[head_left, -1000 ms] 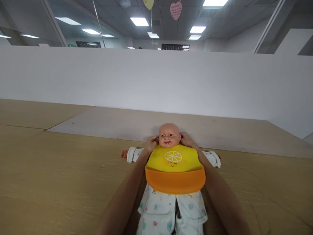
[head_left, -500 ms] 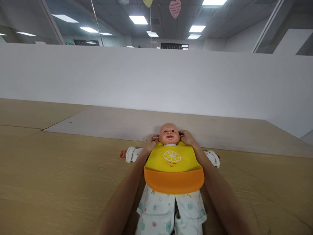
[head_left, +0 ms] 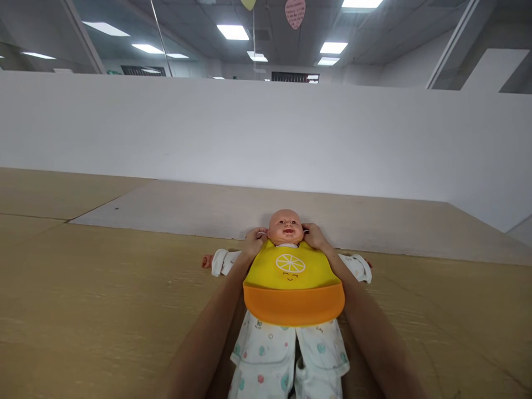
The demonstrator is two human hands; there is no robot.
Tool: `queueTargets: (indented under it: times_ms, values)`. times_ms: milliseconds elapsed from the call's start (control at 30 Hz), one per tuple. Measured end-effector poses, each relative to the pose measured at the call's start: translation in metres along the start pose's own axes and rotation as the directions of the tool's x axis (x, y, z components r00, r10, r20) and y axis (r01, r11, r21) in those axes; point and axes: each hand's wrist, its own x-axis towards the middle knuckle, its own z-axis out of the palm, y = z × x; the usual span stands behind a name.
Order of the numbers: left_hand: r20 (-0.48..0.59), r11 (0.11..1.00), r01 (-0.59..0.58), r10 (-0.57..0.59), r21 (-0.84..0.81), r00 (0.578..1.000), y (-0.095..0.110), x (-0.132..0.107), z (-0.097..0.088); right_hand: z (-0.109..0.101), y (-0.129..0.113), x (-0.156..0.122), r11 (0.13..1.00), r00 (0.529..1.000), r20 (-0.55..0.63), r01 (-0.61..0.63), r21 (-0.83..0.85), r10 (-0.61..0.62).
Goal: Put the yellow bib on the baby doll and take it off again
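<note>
The main change over the last second is at the neck: the head of the doll (head_left: 286, 224) lay with its chin down on the upper edge of the bib (head_left: 291, 277), and now the face is tipped back, so that a strip of white collar (head_left: 286, 245) shows between chin and bib. The two hands have stayed beside the head meanwhile, and the bib lies spread over the chest much as it did. I judge that this tilt gives the fingers more room around the neck, where the work seems to be centred. The doll lies on its back on the worktop (head_left: 108, 299), between the person's forearms, with its head towards the white wall (head_left: 233, 127). The left hand (head_left: 254, 242) is curled in at one side of the doll's neck, just beside an upper corner of the bib; the right hand (head_left: 315, 236) sits likewise on the other side. The hands are apart, with the head between them. Their fingertips are small and partly hidden, so I cannot fairly tell whether either is closed on a bib strap or only resting there. Below them, the orange pocket (head_left: 294, 306) of the bib spans the waist, over the top of the printed trousers (head_left: 268, 354), and the doll's sleeves (head_left: 226, 261) stretch outward beyond both forearms.
</note>
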Motion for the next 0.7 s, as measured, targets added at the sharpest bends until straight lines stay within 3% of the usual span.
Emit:
queueTargets:
  times_ms: [367, 567, 700]
  values:
    - [0.011, 0.998, 0.060, -0.060, 0.018, 0.998, 0.003, -0.001, 0.000, 0.003, 0.004, -0.003, 1.000, 1.000, 0.003, 0.002, 0.025, -0.002]
    - [0.016, 0.992, 0.124, -0.124, -0.031, 0.992, 0.005, -0.003, 0.000, 0.002, 0.006, -0.003, 0.994, 0.997, -0.005, -0.077, 0.079, 0.078]
    - [0.089, 0.975, 0.166, -0.154, -0.146, 0.984, 0.012, -0.009, -0.002, 0.000, 0.011, -0.002, 0.979, 0.991, 0.013, -0.137, 0.151, 0.136]
